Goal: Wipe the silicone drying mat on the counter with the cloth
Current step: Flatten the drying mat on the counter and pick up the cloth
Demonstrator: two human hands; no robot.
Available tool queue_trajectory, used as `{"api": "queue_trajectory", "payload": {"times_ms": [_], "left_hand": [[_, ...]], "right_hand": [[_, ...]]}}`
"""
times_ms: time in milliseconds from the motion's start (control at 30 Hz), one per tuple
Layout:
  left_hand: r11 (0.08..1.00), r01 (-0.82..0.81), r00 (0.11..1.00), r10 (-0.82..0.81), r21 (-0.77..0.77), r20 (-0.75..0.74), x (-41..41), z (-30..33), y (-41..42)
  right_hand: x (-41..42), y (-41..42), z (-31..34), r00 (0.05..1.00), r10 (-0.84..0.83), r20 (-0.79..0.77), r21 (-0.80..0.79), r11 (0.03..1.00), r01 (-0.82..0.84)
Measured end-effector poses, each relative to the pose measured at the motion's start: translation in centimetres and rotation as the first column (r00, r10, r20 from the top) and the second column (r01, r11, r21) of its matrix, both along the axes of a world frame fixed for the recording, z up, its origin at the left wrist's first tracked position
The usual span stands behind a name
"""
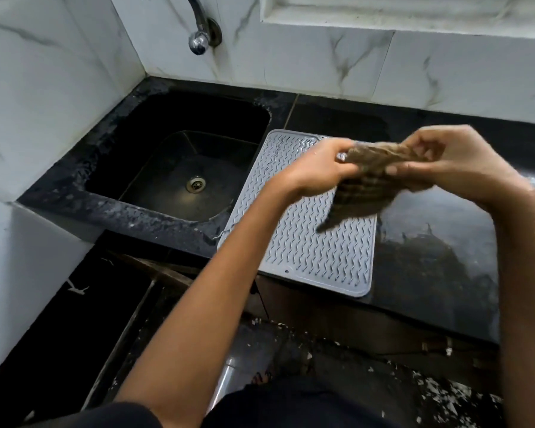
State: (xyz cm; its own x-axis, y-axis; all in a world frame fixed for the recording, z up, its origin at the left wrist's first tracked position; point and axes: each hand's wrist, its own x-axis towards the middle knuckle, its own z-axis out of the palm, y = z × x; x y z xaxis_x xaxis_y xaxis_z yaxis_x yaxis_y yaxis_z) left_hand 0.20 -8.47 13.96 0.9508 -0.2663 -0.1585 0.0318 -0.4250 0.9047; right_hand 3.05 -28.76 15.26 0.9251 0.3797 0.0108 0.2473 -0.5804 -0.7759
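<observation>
Both bare forearms reach out over the counter; the left hand and right hand each pinch an end of a bunched brown-grey woven cloth, held up above the mat, one corner drooping; the pale grey rectangular silicone drying mat, ridged in wavy rows, lies flat on the glossy black stone counter just beside the black sink, its long axis running away from the person.

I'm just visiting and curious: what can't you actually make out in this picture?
- Cloth: motion-blurred in the head view; its pattern is unclear, and whether it touches the mat.
- Mat's far right corner: hidden behind the cloth and both hands, left and right.
- Tap: its top is cut off by the upper edge.
- Counter: its right end runs past the frame edge.
</observation>
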Motion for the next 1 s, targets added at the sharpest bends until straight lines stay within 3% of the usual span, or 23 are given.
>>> {"api": "queue_trajectory", "payload": {"times_ms": [67, 200, 267, 333, 433, 567, 633, 700, 733, 767, 833, 933, 1000], "left_hand": [[0.998, -0.046, 0.994, 0.041, 0.050, 0.098, -0.4, 0.5, 1.6], [0.891, -0.223, 0.970, 0.163, 0.395, 0.180, -0.9, -3.5, 3.6], [0.830, -0.187, 0.982, 0.173, 0.526, 0.077, -2.2, -7.2, 4.3], [0.795, 0.026, 0.991, 0.059, 0.605, -0.120, -4.0, -10.7, 4.9], [0.811, 0.180, 0.970, -0.052, 0.556, -0.238, -5.8, -13.2, 5.3], [0.915, 0.063, 0.972, 0.034, 0.399, -0.230, -4.2, -11.4, 5.9], [0.919, -0.122, 0.965, 0.198, 0.375, -0.170, -2.9, -10.4, 6.3], [0.810, -0.226, 0.953, 0.300, 0.542, -0.051, -2.0, -10.4, 6.4], [0.734, -0.230, 0.954, 0.300, 0.639, -0.001, -1.9, -10.7, 6.2], [0.682, -0.226, 0.959, 0.279, 0.695, 0.038, -2.0, -11.0, 5.9], [0.645, -0.172, 0.982, 0.176, 0.744, 0.074, -2.6, -12.3, 5.0], [0.573, 0.061, 0.998, -0.011, 0.817, -0.066, -3.4, -15.2, 4.1], [0.560, 0.119, 0.992, -0.025, 0.820, -0.127, -3.6, -16.4, 4.4]], "right_hand": [[0.0, 1.6, 0.0, 0.994, -0.024, 0.106, 0.024, 0.999, 0.021], [-0.9, 5.4, -4.1, 0.982, 0.029, 0.189, -0.130, 0.992, -0.004], [-2.1, 6.8, -8.1, 0.990, 0.101, 0.098, -0.264, 0.962, -0.072], [-3.7, 7.7, -12.0, 0.976, 0.204, -0.071, -0.454, 0.865, -0.214], [-4.5, 8.2, -14.3, 0.938, 0.282, -0.201, -0.563, 0.750, -0.346], [-1.0, 8.7, -11.5, 0.877, 0.288, -0.385, -0.471, 0.756, -0.455], [0.8, 9.3, -10.5, 0.959, 0.222, -0.177, -0.485, 0.828, -0.281], [1.7, 10.0, -11.0, 0.977, 0.095, 0.191, -0.489, 0.872, 0.011], [1.9, 10.4, -11.5, 0.953, 0.062, 0.297, -0.448, 0.890, 0.082], [2.0, 10.8, -12.2, 0.946, 0.067, 0.317, -0.419, 0.905, 0.077], [1.4, 11.3, -14.4, 0.966, 0.170, 0.197, -0.456, 0.888, -0.063], [-1.5, 10.9, -18.8, 0.969, 0.226, 0.103, -0.558, 0.819, -0.132], [-2.5, 10.4, -20.2, 0.973, 0.212, 0.096, -0.539, 0.832, -0.128]]}}
